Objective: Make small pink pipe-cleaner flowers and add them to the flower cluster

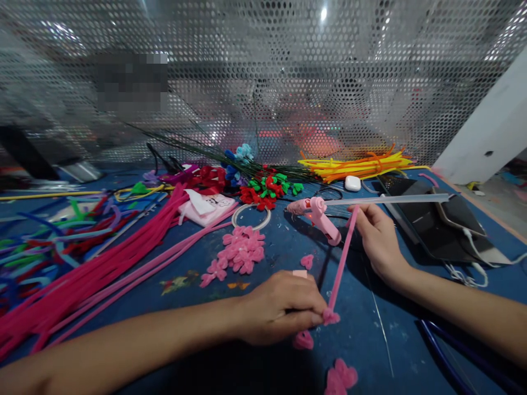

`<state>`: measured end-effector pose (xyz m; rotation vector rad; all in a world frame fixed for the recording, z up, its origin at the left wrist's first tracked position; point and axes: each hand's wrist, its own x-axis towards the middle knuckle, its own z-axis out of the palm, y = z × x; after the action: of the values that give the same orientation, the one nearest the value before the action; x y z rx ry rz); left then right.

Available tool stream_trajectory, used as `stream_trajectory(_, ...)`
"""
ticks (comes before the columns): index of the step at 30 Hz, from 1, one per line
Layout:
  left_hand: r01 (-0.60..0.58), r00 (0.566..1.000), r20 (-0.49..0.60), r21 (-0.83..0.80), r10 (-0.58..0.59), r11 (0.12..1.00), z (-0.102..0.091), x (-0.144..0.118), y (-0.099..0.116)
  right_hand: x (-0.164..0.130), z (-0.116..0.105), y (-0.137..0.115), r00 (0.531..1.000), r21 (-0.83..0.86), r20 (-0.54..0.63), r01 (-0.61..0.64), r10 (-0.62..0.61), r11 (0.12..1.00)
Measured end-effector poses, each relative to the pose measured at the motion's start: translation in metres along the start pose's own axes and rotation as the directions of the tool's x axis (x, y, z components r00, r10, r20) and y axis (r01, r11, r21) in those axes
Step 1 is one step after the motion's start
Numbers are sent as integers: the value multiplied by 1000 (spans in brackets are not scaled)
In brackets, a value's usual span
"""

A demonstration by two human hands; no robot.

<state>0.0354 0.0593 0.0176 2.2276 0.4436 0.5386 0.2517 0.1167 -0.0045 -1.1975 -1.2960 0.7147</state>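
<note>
A light pink pipe cleaner [342,263] stretches at a slant between my two hands. Its lower end is bent into small fuzzy loops, pinched by my left hand [284,307]. Higher up and to the right, the fingers of my right hand [376,236] grip its far end. Just left of my right hand is a pink glue gun [317,215] with a long clear glue stick in its back. Pink fuzzy flowers [242,249] lie in a cluster beyond my left hand. Another pink flower [341,378] lies at the near edge, and a small pink heart-shaped piece [307,261] sits between them.
Long hot-pink pipe cleaners [135,247] and a mixed coloured heap [61,241] cover the left side. A white ring [252,217] and red and green flowers [272,189] lie mid-table. Yellow and orange stems [358,166], a white case [352,183] and a dark tablet [444,230] stand right. Perforated metal [263,82] closes the back.
</note>
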Motion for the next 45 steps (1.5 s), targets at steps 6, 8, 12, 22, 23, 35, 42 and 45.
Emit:
stream_trajectory(6, -86, 996, -16, 12, 86, 996, 0, 3, -5, 0, 2, 2, 999, -20, 6, -34, 34, 999)
stream_trajectory(8, -145, 989, -38, 12, 145, 989, 1, 3, -7, 1, 1, 0, 1000, -47, -5, -9, 9, 999)
stream_trajectory(12, -193, 981, 5, -5, 193, 981, 4, 1, -4, 2, -4, -4, 973, -252, 68, 230, -220, 940)
stream_trajectory(22, 234, 928, -270, -117, -258, 965, 3, 2, -8, -22, -4, -17, 614, -402, 593, 786, -521, 470)
stream_trajectory(23, 238, 923, -278, -135, -267, 962, 3, 2, -10, -24, -4, -20, 580, -354, 618, 808, -531, 471)
stream_trajectory(35, 226, 842, -362, -437, -400, 871, 6, 3, -16, -30, -2, -28, 563, -41, 635, 709, -529, 704)
stream_trajectory(42, 293, 796, -370, -457, -479, 840, 5, 6, -11, -34, -4, -27, 569, -146, 426, 810, -703, 568)
stream_trajectory(45, 314, 801, -355, -436, -482, 843, 6, 7, -10, -34, -5, -24, 484, -252, 393, 874, -782, 415)
